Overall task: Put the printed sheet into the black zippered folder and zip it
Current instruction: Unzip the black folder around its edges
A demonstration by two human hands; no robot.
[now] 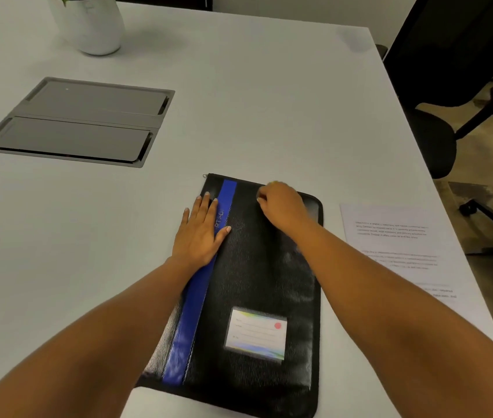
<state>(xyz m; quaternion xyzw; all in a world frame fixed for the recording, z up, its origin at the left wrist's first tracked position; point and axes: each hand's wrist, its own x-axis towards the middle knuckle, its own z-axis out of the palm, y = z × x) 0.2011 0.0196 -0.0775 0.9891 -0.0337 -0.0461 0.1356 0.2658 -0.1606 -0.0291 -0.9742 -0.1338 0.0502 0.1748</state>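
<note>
**While the printed sheet (pixel 396 236) is waiting**

Now the left hand (pixel 200 233) is pressing flat on the black zippered folder (pixel 254 282); the right hand (pixel 281 206) is curling at its far edge — pinching the zip (pixel 239 180) or not, I cannot tell. The printed sheet is lying by the tabletop's (pixel 239 101) right edge — nearer the right hand.

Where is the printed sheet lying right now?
In the head view, the printed sheet lies flat on the white table, just right of the black zippered folder, near the table's right edge.
</note>
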